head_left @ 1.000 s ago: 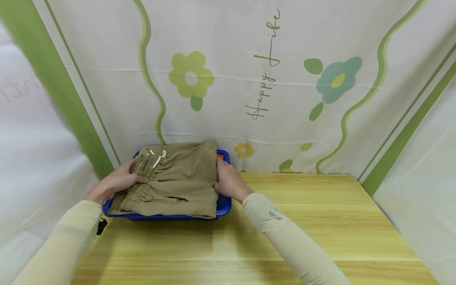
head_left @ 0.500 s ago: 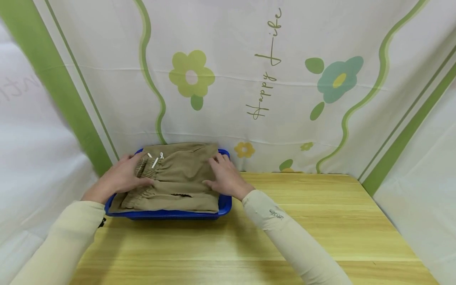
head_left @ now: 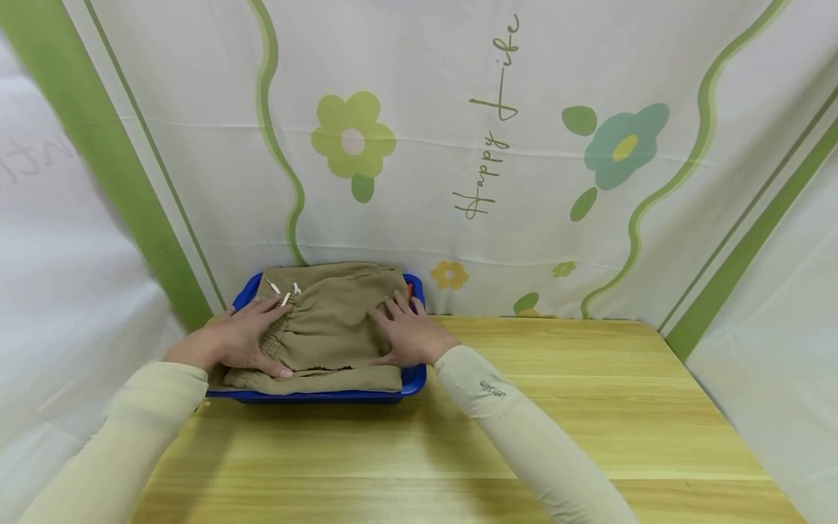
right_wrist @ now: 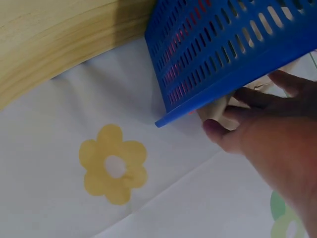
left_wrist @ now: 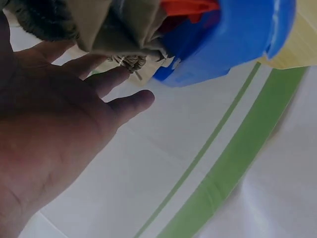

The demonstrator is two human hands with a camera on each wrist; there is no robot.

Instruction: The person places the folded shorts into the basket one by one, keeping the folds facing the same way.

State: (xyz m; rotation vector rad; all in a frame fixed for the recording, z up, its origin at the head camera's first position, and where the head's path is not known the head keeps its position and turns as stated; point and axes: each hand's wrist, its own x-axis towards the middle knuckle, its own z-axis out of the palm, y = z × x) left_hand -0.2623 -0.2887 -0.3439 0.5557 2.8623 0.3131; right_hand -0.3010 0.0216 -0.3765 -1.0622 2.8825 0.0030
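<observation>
Folded khaki pants [head_left: 337, 313] with a gathered elastic waist and a white drawstring [head_left: 286, 298] lie in a blue plastic basket [head_left: 414, 380]. My left hand [head_left: 237, 340] rests with spread fingers on the waistband end. On the opposite end, my right hand [head_left: 417, 337] touches the cloth with its fingers fanned out. Slotted sides of the basket [right_wrist: 213, 54] show in the right wrist view, with red behind the slots. Under the khaki fabric [left_wrist: 126, 25] in the left wrist view, an orange-red item [left_wrist: 188, 7] shows inside the basket.
The basket stands on a wooden table [head_left: 524, 422] near its back left. Behind it hangs a white curtain [head_left: 419, 182] with printed flowers and green lines. More white cloth hangs at the left and right sides.
Both hands have shifted from holding the pants at their sides to lying spread on top. The left hand has moved right over the waistband, and the pants sit lower and flatter in the basket.
</observation>
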